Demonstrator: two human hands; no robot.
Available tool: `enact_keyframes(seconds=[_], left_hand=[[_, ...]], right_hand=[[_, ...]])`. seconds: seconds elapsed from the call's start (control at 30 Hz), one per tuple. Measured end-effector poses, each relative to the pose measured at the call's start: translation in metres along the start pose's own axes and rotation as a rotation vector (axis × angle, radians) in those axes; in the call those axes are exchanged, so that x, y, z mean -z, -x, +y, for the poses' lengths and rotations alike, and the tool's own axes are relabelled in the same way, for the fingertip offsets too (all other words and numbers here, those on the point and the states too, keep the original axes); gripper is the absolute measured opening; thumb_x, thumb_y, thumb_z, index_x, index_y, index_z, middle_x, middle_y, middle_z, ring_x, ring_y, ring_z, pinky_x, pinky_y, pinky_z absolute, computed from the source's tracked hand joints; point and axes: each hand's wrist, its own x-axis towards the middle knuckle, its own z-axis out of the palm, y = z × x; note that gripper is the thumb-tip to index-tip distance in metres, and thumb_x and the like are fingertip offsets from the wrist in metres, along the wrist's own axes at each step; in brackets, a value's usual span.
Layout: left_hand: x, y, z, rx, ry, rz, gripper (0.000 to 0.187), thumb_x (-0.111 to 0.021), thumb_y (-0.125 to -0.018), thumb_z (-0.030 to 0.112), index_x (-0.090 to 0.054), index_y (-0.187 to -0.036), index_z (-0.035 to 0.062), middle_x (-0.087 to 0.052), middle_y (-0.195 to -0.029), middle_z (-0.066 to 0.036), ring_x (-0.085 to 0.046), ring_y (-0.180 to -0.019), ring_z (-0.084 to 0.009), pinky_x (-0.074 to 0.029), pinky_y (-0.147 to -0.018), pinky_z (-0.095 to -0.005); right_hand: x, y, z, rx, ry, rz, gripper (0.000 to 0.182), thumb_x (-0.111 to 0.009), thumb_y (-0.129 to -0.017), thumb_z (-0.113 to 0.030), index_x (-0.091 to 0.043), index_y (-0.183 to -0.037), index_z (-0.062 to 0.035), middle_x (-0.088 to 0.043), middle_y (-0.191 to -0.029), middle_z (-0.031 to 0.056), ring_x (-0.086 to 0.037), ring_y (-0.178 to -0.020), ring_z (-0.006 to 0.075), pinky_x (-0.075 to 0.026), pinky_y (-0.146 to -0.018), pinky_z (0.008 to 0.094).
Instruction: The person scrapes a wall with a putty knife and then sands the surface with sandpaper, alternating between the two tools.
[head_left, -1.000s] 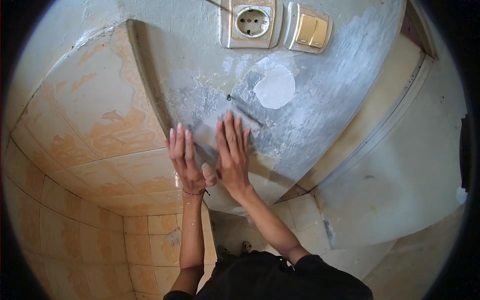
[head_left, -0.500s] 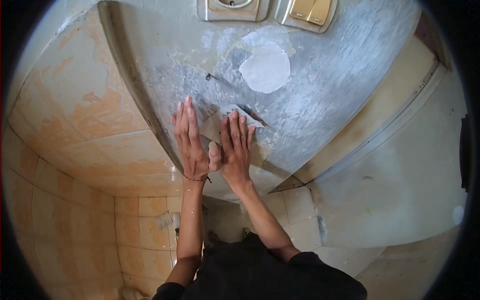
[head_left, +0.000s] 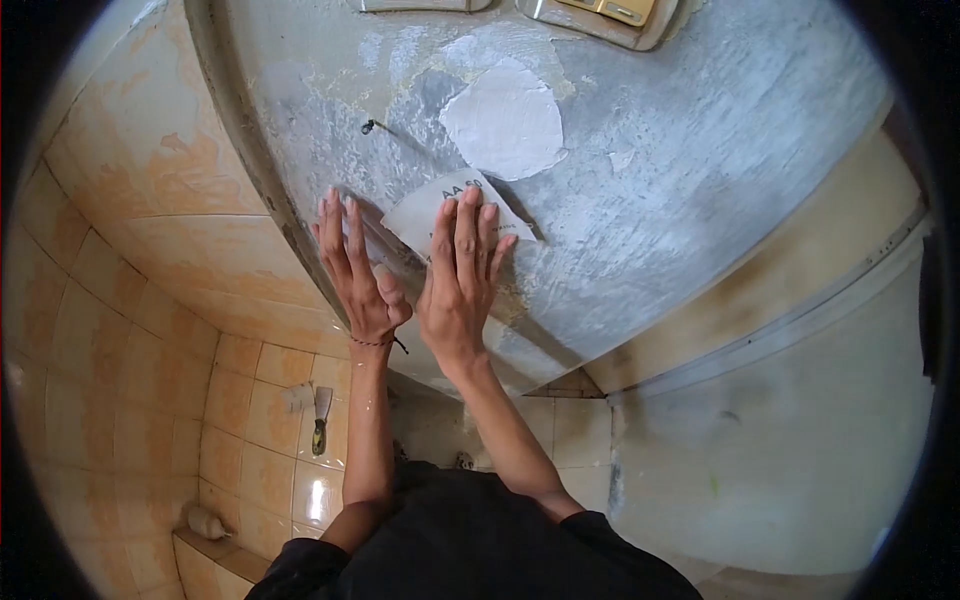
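My right hand [head_left: 460, 275] lies with its fingers stretched over a sheet of sandpaper [head_left: 408, 216], pressing it against the grey wall [head_left: 640, 240]. The sheet's pale back carries dark print that begins with "AA", and one corner sticks out past the fingers. Left of it, my left hand [head_left: 355, 265] rests on the wall beside the trim strip, fingers extended and thumb out, holding nothing. A round white filler patch [head_left: 503, 118] sits just above the sandpaper.
A dark hook or screw [head_left: 368, 127] projects from the wall left of the patch. Gold switches [head_left: 618, 12] are at the top. A putty knife [head_left: 321, 420] lies on the tiled surface below left. A door [head_left: 740, 430] stands at the right.
My right hand and the sandpaper have shifted right along the wall, closer below the white patch. A gap has opened between my hands. The view has shifted, revealing the putty knife more fully.
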Motion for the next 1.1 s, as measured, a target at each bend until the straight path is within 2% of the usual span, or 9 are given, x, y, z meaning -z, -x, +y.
enact_keyframes(seconds=[0.2, 0.3, 0.37, 0.5, 0.63, 0.8, 0.93, 1.07, 1.1], left_hand=[[0.014, -0.002, -0.003, 0.021, -0.034, 0.001, 0.070, -0.023, -0.103, 0.047, -0.039, -0.150, -0.0016, -0.033, -0.155, -0.027, -0.030, -0.145, -0.0437, -0.018, -0.118, -0.0571], [0.021, -0.004, -0.011, 0.006, -0.026, 0.009, 0.071, -0.023, -0.102, 0.048, -0.040, -0.149, -0.0020, -0.034, -0.155, -0.027, -0.031, -0.144, -0.0447, -0.019, -0.118, -0.0575], [0.026, -0.009, -0.015, 0.000, -0.011, 0.025, 0.071, -0.023, -0.102, 0.048, -0.041, -0.148, -0.0021, -0.035, -0.154, -0.028, -0.031, -0.144, -0.0450, -0.019, -0.118, -0.0575], [0.037, -0.012, -0.029, -0.013, 0.040, 0.046, 0.071, -0.023, -0.102, 0.049, -0.044, -0.146, -0.0023, -0.039, -0.151, -0.029, -0.032, -0.143, -0.0453, -0.020, -0.118, -0.0575], [0.043, -0.014, -0.040, -0.024, 0.071, 0.053, 0.072, -0.022, -0.101, 0.051, -0.046, -0.145, -0.0019, -0.041, -0.150, -0.028, -0.033, -0.143, -0.0449, -0.018, -0.118, -0.0573], [0.047, -0.020, -0.061, -0.056, 0.114, 0.069, 0.071, -0.021, -0.101, 0.050, -0.049, -0.143, -0.0007, -0.042, -0.150, -0.025, -0.032, -0.143, -0.0441, -0.015, -0.120, -0.0577], [0.046, -0.022, -0.077, -0.039, 0.154, 0.044, 0.064, -0.027, -0.102, 0.044, -0.048, -0.144, -0.0004, -0.041, -0.152, -0.023, -0.030, -0.145, -0.0418, -0.013, -0.120, -0.0566], [0.044, -0.018, -0.090, -0.046, 0.130, -0.006, 0.061, -0.031, -0.102, 0.039, -0.046, -0.144, -0.0026, -0.041, -0.152, -0.023, -0.031, -0.145, -0.0408, -0.012, -0.121, -0.0544], [0.046, -0.018, -0.091, -0.040, 0.127, -0.019, 0.064, -0.025, -0.104, 0.041, -0.044, -0.145, -0.0045, -0.038, -0.153, -0.024, -0.029, -0.146, -0.0416, -0.013, -0.121, -0.0545]], right_hand=[[-0.021, 0.028, 0.000, -0.017, 0.003, -0.079, 0.058, -0.041, -0.096, -0.001, -0.033, -0.154, -0.0017, -0.025, -0.162, 0.0191, -0.019, -0.151, 0.0378, -0.004, -0.121, 0.0561], [-0.012, 0.002, -0.014, -0.058, -0.023, -0.097, 0.060, -0.044, -0.096, -0.001, -0.031, -0.154, -0.0010, -0.024, -0.162, 0.0213, -0.017, -0.151, 0.0399, -0.004, -0.121, 0.0558], [-0.018, -0.006, -0.018, -0.018, 0.080, 0.012, 0.060, -0.046, -0.096, -0.001, -0.031, -0.154, 0.0003, -0.024, -0.162, 0.0217, -0.015, -0.152, 0.0397, -0.003, -0.121, 0.0558], [-0.047, 0.036, -0.016, -0.061, 0.070, -0.026, 0.060, -0.046, -0.095, 0.000, -0.031, -0.153, 0.0027, -0.022, -0.162, 0.0231, -0.013, -0.152, 0.0403, -0.003, -0.121, 0.0552], [-0.028, -0.020, -0.042, -0.088, 0.044, 0.141, 0.065, -0.047, -0.090, 0.005, -0.032, -0.153, 0.0013, -0.024, -0.162, 0.0207, -0.015, -0.152, 0.0379, -0.005, -0.121, 0.0570], [-0.079, 0.030, -0.045, -0.098, 0.095, 0.106, 0.059, -0.042, -0.095, 0.001, -0.032, -0.153, 0.0032, -0.022, -0.162, 0.0246, -0.015, -0.151, 0.0422, -0.004, -0.120, 0.0591], [-0.055, -0.020, -0.070, -0.121, 0.085, 0.175, 0.056, -0.039, -0.097, -0.002, -0.033, -0.152, 0.0035, -0.023, -0.161, 0.0254, -0.015, -0.151, 0.0429, -0.004, -0.120, 0.0592], [-0.075, -0.004, -0.070, -0.086, 0.169, 0.119, 0.058, -0.042, -0.096, -0.002, -0.030, -0.152, 0.0058, -0.019, -0.162, 0.0272, -0.014, -0.150, 0.0462, -0.005, -0.120, 0.0590], [-0.085, 0.009, -0.064, -0.084, 0.180, 0.121, 0.058, -0.042, -0.096, -0.002, -0.030, -0.152, 0.0058, -0.019, -0.162, 0.0272, -0.014, -0.150, 0.0462, -0.005, -0.120, 0.0590]])
